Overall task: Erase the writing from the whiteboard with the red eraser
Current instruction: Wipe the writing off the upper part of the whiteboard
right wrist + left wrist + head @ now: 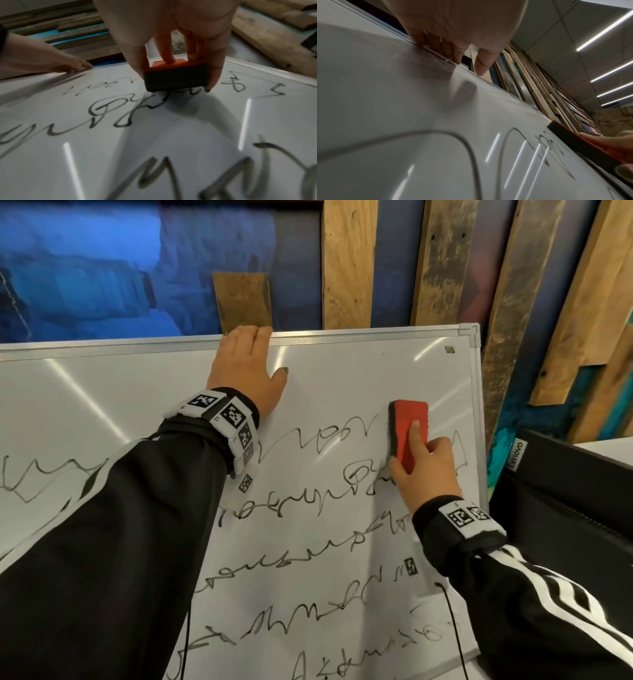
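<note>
Holding the red eraser (409, 433) in my right hand (423, 470), I have its dark felt face flat against the whiteboard (342, 378). It sits in the board's upper right part, at the right end of the top line of black scribbled writing (318, 508), its lower end over the second line. My forefinger lies straight along the red back, the thumb is pressed against the dark left edge, and the wrist view shows the other fingers (214, 75) clamped down the opposite side, so the eraser (176, 78) is pinched between thumb and fingers.

My left hand (245, 364) rests on the whiteboard's top edge, left of the eraser. Its fingers (436, 42), side by side and close together, are hooked over the metal frame, while the thumb lies apart from them, flat on the white surface below the frame. The heel of that hand touches the board just above the first line.

Rows of writing run down the board below the eraser to the bottom edge. Above the whiteboard stands a wall of wooden planks (346, 265), and a black Lenovo monitor (561, 494) sits just right of the board.
</note>
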The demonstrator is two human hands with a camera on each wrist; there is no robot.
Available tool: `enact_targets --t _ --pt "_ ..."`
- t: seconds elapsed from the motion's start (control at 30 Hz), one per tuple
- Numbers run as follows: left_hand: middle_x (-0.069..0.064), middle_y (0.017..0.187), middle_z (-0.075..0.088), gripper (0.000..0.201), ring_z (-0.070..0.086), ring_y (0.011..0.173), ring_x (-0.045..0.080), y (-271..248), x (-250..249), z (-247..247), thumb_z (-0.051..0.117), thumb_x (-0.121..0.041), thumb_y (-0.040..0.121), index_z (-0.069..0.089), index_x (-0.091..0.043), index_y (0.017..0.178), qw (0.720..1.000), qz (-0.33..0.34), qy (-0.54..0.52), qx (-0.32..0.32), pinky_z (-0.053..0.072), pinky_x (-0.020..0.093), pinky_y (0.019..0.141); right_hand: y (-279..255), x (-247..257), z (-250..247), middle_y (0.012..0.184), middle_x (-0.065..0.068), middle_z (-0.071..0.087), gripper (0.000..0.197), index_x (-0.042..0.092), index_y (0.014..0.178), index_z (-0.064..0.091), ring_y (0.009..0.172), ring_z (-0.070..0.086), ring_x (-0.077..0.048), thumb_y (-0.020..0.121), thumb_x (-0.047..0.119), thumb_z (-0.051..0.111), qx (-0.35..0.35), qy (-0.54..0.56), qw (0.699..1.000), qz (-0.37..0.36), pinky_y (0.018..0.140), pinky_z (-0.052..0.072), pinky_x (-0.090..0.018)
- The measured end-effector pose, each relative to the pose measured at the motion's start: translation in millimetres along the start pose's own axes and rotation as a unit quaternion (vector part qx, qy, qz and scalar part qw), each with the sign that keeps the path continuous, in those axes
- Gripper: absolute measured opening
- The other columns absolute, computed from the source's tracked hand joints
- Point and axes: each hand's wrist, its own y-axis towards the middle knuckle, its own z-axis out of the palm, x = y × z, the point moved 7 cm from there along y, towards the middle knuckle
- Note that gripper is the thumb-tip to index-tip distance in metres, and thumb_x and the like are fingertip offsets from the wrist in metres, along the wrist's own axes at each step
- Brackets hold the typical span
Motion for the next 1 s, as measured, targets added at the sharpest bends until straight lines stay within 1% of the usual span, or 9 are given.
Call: enact_targets --t 0.07,0.17,0.23,0.4,0.5,0.57,0.73,0.87,1.0 --pt "0.01 0.143 0.034 0.06 0.025 0.134 0.027 0 0 0 0.048 -0.035 0.091 0.029 -0.011 0.142 1.0 -0.001 0.001 0.002 0.016 0.039 0.114 -5 8 5 0.104 -0.001 0.025 0.074 0.024 0.15 0.011 0.094 0.042 -0.018 0.09 0.04 0.053 0.003 0.025 1.0 0.0 0.095 0.041 -0.026" --pt "0.011 0.142 0.035 0.06 0.026 0.133 0.027 -1 0 0 0.049 -0.034 0.09 0.03 -0.01 0.142 1.0 0.003 -0.003 -0.004 0.017 0.039 0.114 -32 25 23 0.105 0.001 0.026 0.078 0.027 0.15 0.006 0.092 0.038 -0.012 0.089 0.041 0.053 0.036 0.024 0.997 -0.069 0.086 0.036 -0.017" --pt "0.011 0.142 0.035 0.06 0.026 0.134 0.027 -1 0 0 0.049 -0.035 0.09 0.029 -0.01 0.142 1.0 0.006 0.0 -0.003 0.017 0.038 0.114 -37 25 25 0.106 0.002 0.025 0.078 0.026 0.15 0.007 0.094 0.035 -0.011 0.089 0.041 0.053 0.043 -0.005 0.994 -0.102 0.087 0.034 -0.017" --pt "0.01 0.144 0.032 0.062 0.024 0.135 0.026 -1 1 1 0.048 -0.036 0.091 0.026 -0.011 0.143 1.0 0.005 0.005 0.01 0.015 0.038 0.114 -15 22 13 0.103 0.002 0.023 0.077 0.026 0.15 0.008 0.093 0.038 -0.013 0.089 0.04 0.054 0.029 0.01 0.998 -0.049 0.09 0.039 -0.021" --pt "0.009 0.145 0.031 0.062 0.023 0.136 0.026 0 1 1 0.047 -0.037 0.092 0.025 -0.012 0.144 1.0 0.005 0.009 0.025 0.015 0.038 0.114 -35 41 22 0.108 -0.001 0.027 0.076 0.025 0.15 0.009 0.094 0.036 -0.013 0.089 0.041 0.053 0.046 -0.002 0.993 -0.109 0.088 0.038 -0.019" --pt "0.008 0.146 0.031 0.062 0.024 0.136 0.025 2 2 -1 0.046 -0.037 0.092 0.024 -0.013 0.144 0.999 0.009 0.008 0.037 0.017 0.038 0.114 -44 44 23 0.117 -0.005 0.031 0.074 0.025 0.15 0.013 0.1 0.035 -0.015 0.09 0.039 0.053 0.051 -0.023 0.987 -0.149 0.09 0.036 -0.019" --pt "0.009 0.143 0.035 0.06 0.027 0.133 0.027 -3 14 -15 0.046 -0.037 0.092 0.027 -0.014 0.144 0.998 0.019 0.04 0.048 0.009 0.042 0.114 -16 32 2 0.121 -0.013 0.036 0.069 0.025 0.147 0.025 0.109 0.038 -0.027 0.087 0.029 0.06 -0.029 -0.009 0.994 -0.105 0.091 0.035 -0.027" --pt "0.011 0.143 0.034 0.062 0.025 0.135 0.03 -14 39 -26 0.047 -0.037 0.091 0.027 -0.012 0.144 0.997 -0.003 0.072 0.034 0.008 0.044 0.114 -28 66 19 0.112 -0.019 0.049 0.067 0.019 0.138 0.045 0.095 0.047 -0.035 0.077 0.012 0.071 -0.025 -0.019 0.971 -0.235 0.08 0.04 -0.033" --pt "0.013 0.144 0.033 0.061 0.024 0.135 0.03 -25 70 -43 0.047 -0.036 0.091 0.027 -0.009 0.143 0.996 -0.038 0.081 0.024 0.005 0.043 0.115 -9 54 7 0.117 -0.02 0.051 0.064 0.024 0.133 0.052 0.101 0.046 -0.038 0.076 -0.001 0.067 -0.061 -0.014 0.968 -0.242 0.087 0.035 -0.034"
